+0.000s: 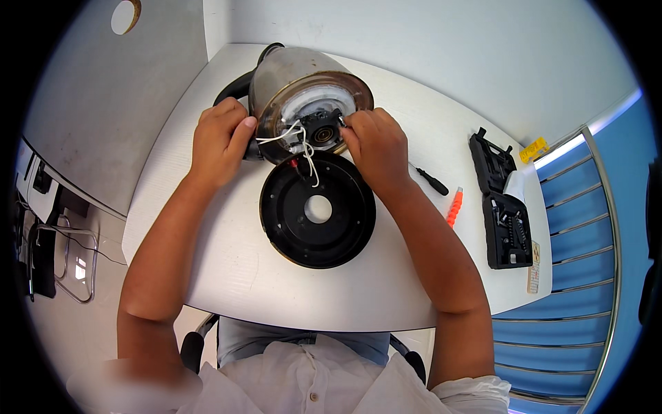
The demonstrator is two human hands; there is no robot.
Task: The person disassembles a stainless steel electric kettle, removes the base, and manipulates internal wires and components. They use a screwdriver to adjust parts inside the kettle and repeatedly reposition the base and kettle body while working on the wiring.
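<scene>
Lying tipped: steel kettle (pixel 289 86), underside open, white wires (pixel 303 148) loose | left hand (pixel 219 141) fingers grip it | right hand (pixel 376 145) pinches inside

Both hands (pixel 219 141) (pixel 376 145) on kettle (pixel 289 83) underside

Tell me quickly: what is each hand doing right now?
Left hand: closed, gripping the side of the steel kettle.
Right hand: fingertips pinched at the kettle's exposed underside; what they hold cannot be told.

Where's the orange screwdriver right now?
In the head view, the orange screwdriver lies on the table, right of the right hand, between a black screwdriver and the open tool case.
</scene>
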